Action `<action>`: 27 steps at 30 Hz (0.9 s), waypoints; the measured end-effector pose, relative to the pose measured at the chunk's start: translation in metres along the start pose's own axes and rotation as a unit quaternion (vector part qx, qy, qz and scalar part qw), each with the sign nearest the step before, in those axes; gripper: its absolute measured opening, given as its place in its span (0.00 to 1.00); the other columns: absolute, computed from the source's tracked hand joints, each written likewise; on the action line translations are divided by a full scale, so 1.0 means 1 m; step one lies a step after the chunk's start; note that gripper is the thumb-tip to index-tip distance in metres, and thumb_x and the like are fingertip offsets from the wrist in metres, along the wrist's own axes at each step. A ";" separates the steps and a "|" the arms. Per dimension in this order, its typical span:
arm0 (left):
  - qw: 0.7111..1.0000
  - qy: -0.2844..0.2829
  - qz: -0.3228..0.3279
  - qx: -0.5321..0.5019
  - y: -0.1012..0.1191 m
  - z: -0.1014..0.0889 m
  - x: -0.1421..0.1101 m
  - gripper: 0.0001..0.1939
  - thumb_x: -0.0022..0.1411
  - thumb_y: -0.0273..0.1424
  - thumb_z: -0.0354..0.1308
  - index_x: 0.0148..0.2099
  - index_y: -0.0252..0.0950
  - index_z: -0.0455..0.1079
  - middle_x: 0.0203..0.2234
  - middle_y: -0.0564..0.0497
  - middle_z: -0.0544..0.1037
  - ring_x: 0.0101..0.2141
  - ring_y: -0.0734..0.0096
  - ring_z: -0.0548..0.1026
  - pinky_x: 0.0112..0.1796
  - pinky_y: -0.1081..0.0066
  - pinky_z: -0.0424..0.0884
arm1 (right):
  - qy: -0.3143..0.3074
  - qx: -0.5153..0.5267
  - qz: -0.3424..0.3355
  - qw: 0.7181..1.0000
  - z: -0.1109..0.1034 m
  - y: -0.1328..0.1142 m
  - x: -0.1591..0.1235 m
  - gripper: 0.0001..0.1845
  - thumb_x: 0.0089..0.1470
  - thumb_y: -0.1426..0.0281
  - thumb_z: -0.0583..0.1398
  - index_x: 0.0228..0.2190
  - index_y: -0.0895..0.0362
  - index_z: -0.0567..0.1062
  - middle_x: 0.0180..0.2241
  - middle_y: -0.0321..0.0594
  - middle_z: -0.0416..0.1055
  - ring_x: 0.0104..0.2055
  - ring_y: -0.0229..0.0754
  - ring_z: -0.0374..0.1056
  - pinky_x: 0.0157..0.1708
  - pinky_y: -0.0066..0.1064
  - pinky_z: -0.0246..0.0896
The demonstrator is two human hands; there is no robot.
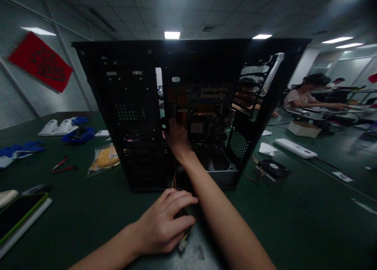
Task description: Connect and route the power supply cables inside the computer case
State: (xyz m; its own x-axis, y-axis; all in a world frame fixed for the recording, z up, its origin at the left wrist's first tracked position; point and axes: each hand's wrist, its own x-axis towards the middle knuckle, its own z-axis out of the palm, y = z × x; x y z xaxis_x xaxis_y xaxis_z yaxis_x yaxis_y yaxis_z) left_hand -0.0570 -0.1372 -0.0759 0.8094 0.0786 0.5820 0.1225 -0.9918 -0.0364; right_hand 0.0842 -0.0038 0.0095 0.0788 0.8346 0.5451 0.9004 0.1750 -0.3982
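A black computer case stands upright before me with its side open. Inside it, a motherboard is mounted on the back wall, and a power supply with a round fan grille sits at the bottom. My right hand reaches into the case by the motherboard's lower left edge; its fingers are dark and partly hidden. In front of the case my left hand curls its fingers and thumb around a bundle of power cables. A pale connector on these cables pokes out below the thumb.
Right of the case lie a cooling fan, a white power strip and a cardboard box. To the left are a bagged yellow item, a red cable, a blue tray and a green-edged phone. People sit beyond.
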 end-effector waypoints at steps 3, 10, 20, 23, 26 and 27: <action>1.000 0.006 0.005 0.006 0.000 -0.002 0.001 0.14 0.59 0.21 0.53 0.47 0.35 0.71 0.52 0.38 0.74 0.54 0.56 0.70 0.51 0.57 0.69 | -0.033 0.000 -0.072 0.997 -0.016 0.012 0.003 0.14 0.59 0.71 0.61 0.47 0.58 0.71 0.45 0.45 0.73 0.47 0.45 0.70 0.43 0.31 0.65; 1.000 0.004 0.015 0.008 0.002 -0.001 0.002 0.12 0.61 0.22 0.52 0.46 0.35 0.71 0.52 0.39 0.75 0.54 0.57 0.70 0.51 0.58 0.69 | -0.048 -0.091 -0.222 0.970 -0.046 0.005 -0.002 0.12 0.58 0.72 0.60 0.43 0.57 0.78 0.49 0.48 0.68 0.53 0.51 0.62 0.47 0.38 0.64; 1.000 -0.004 0.015 0.008 0.000 -0.002 -0.002 0.11 0.60 0.23 0.54 0.45 0.34 0.72 0.53 0.39 0.74 0.54 0.58 0.69 0.51 0.59 0.69 | -0.062 -0.135 -0.220 0.964 -0.020 -0.009 0.010 0.13 0.61 0.70 0.56 0.42 0.56 0.79 0.44 0.49 0.75 0.55 0.57 0.60 0.48 0.43 0.62; 1.000 -0.008 0.019 0.011 0.000 0.001 -0.003 0.11 0.59 0.23 0.54 0.44 0.34 0.72 0.53 0.40 0.74 0.55 0.57 0.69 0.51 0.58 0.69 | -0.078 -0.131 -0.204 0.967 -0.024 -0.012 0.007 0.13 0.61 0.68 0.56 0.41 0.57 0.80 0.42 0.52 0.74 0.54 0.56 0.62 0.48 0.43 0.63; 1.000 -0.015 0.019 0.006 0.000 0.003 -0.003 0.11 0.59 0.22 0.55 0.44 0.35 0.71 0.53 0.40 0.74 0.55 0.58 0.69 0.51 0.58 0.69 | -0.063 -0.130 -0.150 0.978 -0.027 -0.016 0.006 0.16 0.63 0.70 0.53 0.45 0.55 0.79 0.45 0.54 0.72 0.50 0.52 0.67 0.46 0.39 0.64; 1.000 -0.017 0.018 0.004 0.000 0.003 -0.003 0.11 0.59 0.22 0.55 0.44 0.35 0.71 0.53 0.40 0.74 0.54 0.58 0.69 0.51 0.58 0.69 | -0.059 -0.130 -0.139 0.980 -0.027 -0.017 0.006 0.17 0.63 0.70 0.52 0.46 0.54 0.78 0.46 0.54 0.71 0.49 0.51 0.68 0.45 0.38 0.65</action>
State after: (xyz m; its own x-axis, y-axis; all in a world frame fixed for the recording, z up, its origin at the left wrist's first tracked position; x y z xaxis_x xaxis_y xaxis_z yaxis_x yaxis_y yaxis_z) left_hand -0.0580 -0.1370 -0.0797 0.8322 0.0454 0.5526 0.0971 -0.9932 -0.0647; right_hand 0.0811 -0.0158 0.0398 -0.2209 0.8314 0.5098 0.9599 0.2778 -0.0371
